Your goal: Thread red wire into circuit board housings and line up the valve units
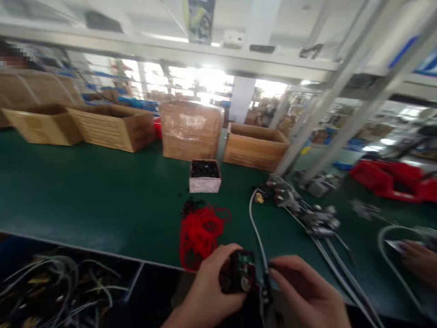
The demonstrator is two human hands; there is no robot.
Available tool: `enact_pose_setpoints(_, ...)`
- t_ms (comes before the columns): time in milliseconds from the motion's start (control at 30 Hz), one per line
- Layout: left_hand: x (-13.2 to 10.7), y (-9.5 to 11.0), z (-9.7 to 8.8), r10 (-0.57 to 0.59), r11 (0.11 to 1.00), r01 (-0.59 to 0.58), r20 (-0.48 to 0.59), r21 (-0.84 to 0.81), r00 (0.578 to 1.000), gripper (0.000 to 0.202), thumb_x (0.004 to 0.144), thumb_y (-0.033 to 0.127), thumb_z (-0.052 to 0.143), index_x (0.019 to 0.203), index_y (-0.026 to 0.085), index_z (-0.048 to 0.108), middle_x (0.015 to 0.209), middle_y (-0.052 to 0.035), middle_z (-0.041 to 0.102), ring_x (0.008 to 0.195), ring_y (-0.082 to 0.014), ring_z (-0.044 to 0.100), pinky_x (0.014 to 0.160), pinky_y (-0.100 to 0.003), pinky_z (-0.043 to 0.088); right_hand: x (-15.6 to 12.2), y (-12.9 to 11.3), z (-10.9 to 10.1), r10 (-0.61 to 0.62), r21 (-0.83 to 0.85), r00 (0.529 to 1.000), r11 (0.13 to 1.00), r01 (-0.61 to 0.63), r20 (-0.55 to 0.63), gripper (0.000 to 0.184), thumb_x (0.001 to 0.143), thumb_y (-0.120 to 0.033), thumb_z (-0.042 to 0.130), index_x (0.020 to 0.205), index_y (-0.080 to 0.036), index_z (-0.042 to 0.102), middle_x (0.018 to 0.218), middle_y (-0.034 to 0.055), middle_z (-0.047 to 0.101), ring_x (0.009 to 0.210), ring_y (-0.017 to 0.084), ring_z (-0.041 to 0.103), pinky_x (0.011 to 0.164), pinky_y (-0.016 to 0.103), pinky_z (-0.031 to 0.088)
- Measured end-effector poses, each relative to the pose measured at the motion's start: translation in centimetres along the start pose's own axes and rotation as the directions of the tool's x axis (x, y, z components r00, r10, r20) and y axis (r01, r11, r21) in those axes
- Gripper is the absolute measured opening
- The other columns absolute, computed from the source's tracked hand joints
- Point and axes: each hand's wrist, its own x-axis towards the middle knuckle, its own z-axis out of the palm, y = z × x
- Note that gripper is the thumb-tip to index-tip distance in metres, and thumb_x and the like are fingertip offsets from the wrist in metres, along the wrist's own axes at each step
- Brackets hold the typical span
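My left hand is closed around a small black boxy part with a green and round piece on its face, held at the near edge of the green table. My right hand sits just right of it, its fingers pinched on a thin dark tool or cable that points down between both hands. A pile of red wire rings lies on the table just beyond my left hand, with small black bits behind it.
A small box of black parts stands mid-table. Cardboard cartons line the far edge. Grey cables and metal fixtures run along the right. Red bins sit far right. Another person's hand rests at the right edge. Tangled wires fill a bin lower left.
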Motion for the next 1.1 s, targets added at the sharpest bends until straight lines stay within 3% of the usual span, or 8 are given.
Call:
enact_pose_setpoints(100, 0.1, 1.0, 0.1, 0.047, 0.982, -0.043, -0.018, 0.185, 0.999, 0.054, 0.071, 0.009, 0.068, 0.122, 0.023, 0.062, 0.109, -0.0049, 0.069, 0.098, -0.0222, 0.068, 0.083, -0.029, 0.057, -0.3, -1.2, 0.7, -0.104, -0.033, 0.994, 0.994, 0.105, 0.029, 0.007, 0.090, -0.027, 0.070, 0.088, -0.021, 0.073, 0.081, 0.0029, 0.069, 0.073, 0.015, 0.069, 0.066, 0.019, 0.057)
enact_pose_setpoints(233, 0.2, 2.0, 0.3, 0.112, 0.940, -0.111, 0.016, 0.321, 0.994, 0.056, 0.072, 0.005, 0.063, 0.123, 0.027, 0.061, 0.112, -0.0024, 0.068, 0.102, -0.0204, 0.066, 0.089, -0.029, 0.056, -0.2, -2.5, 1.6, -0.215, -0.149, 0.977, 0.966, 0.212, -0.001, 0.009, 0.090, -0.016, 0.066, 0.086, -0.022, 0.072, 0.078, -0.0004, 0.066, 0.069, 0.012, 0.064, 0.063, 0.018, 0.051)
enact_pose_setpoints(433, 0.3, 1.9, 0.4, 0.040, 0.970, -0.047, 0.035, 0.239, 0.999, 0.058, 0.073, 0.005, 0.065, 0.127, 0.027, 0.058, 0.114, -0.0015, 0.068, 0.098, -0.0182, 0.069, 0.081, -0.025, 0.059, -0.5, -2.6, 1.2, -0.237, -0.214, 0.971, 0.950, 0.225, -0.033, 0.011, 0.089, -0.013, 0.062, 0.086, -0.020, 0.070, 0.078, 0.0001, 0.066, 0.069, 0.011, 0.063, 0.062, 0.018, 0.050)
enact_pose_setpoints(633, 0.5, 2.2, 0.4, 0.056, 0.968, -0.059, 0.018, 0.246, 0.998, 0.052, 0.074, 0.009, 0.065, 0.124, 0.023, 0.059, 0.111, -0.0036, 0.069, 0.096, -0.0192, 0.070, 0.080, -0.026, 0.059, -0.3, -2.0, 1.1, -0.039, -0.045, 0.997, 0.998, 0.042, 0.066, 0.017, 0.087, -0.019, 0.060, 0.080, -0.017, 0.076, 0.072, 0.0031, 0.065, 0.063, 0.013, 0.062, 0.055, 0.019, 0.047)
enact_pose_setpoints(800, 0.5, 2.4, 0.5, 0.085, 0.950, -0.084, 0.011, 0.300, 0.996, 0.049, 0.074, 0.010, 0.064, 0.122, 0.023, 0.061, 0.109, -0.0043, 0.070, 0.094, -0.0201, 0.070, 0.077, -0.027, 0.060, -0.3, -2.2, 1.2, 0.019, 0.014, 0.993, 1.000, -0.021, 0.115, 0.019, 0.087, -0.021, 0.060, 0.078, -0.017, 0.076, 0.074, 0.0042, 0.064, 0.066, 0.014, 0.060, 0.056, 0.020, 0.044)
enact_pose_setpoints(967, 0.6, 2.4, 0.4, 0.106, 0.939, -0.101, 0.003, 0.328, 0.994, 0.049, 0.074, 0.010, 0.066, 0.121, 0.024, 0.062, 0.108, -0.0038, 0.071, 0.095, -0.0210, 0.070, 0.082, -0.029, 0.060, -0.6, -2.8, 1.2, -0.096, -0.058, 0.976, 0.992, 0.109, 0.195, 0.017, 0.090, -0.015, 0.059, 0.088, -0.018, 0.075, 0.080, 0.0041, 0.065, 0.070, 0.013, 0.062, 0.060, 0.021, 0.048)
enact_pose_setpoints(1100, 0.6, 2.4, 0.4, 0.071, 0.954, -0.077, 0.032, 0.288, 0.997, 0.050, 0.076, 0.010, 0.064, 0.123, 0.025, 0.061, 0.110, -0.0026, 0.070, 0.094, -0.0188, 0.071, 0.079, -0.026, 0.060, -0.3, -2.6, 0.8, -0.198, -0.072, 0.978, 0.977, 0.202, 0.065, 0.016, 0.091, -0.011, 0.060, 0.092, -0.021, 0.072, 0.088, 0.0020, 0.068, 0.080, 0.012, 0.066, 0.071, 0.020, 0.053)
